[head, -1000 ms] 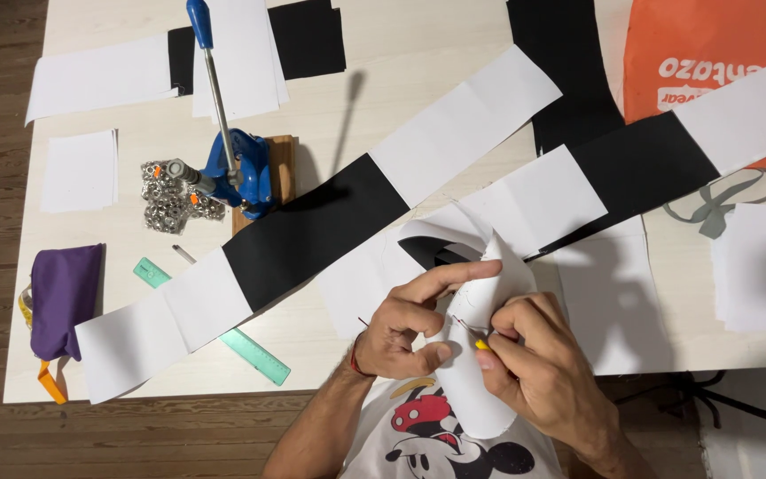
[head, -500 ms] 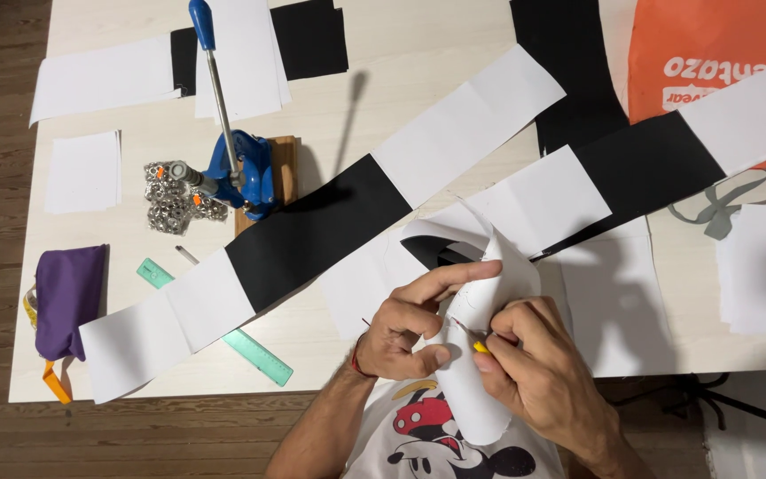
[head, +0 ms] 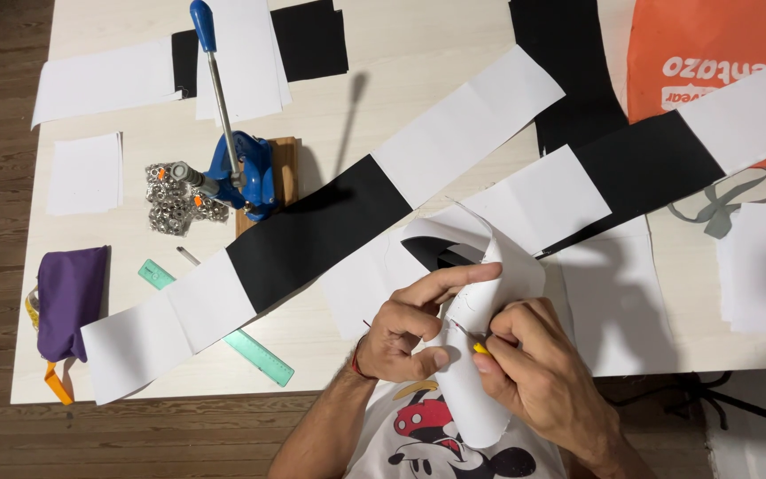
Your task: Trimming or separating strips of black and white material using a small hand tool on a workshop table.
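Note:
My left hand [head: 414,324] grips a folded piece of white fabric [head: 480,355] at the table's near edge, index finger stretched along the fold. My right hand [head: 529,372] pinches a small yellow-tipped tool [head: 480,349] against the fabric just right of the left thumb. The fabric curls up over a black piece [head: 436,255] and hangs down off the table toward my shirt. A long strip of alternating black and white fabric panels [head: 312,235] runs diagonally across the table beyond the hands.
A blue lever press [head: 241,168] on a wooden block stands at the left with a pile of metal eyelets [head: 170,208]. A green ruler [head: 254,350], a purple pouch [head: 68,297], white paper stacks [head: 86,173], an orange bag [head: 711,53] and grey scissors [head: 724,208] lie around.
The hands stay on the white fabric with only slight finger shifts; the view has drifted a little. Nothing else moved.

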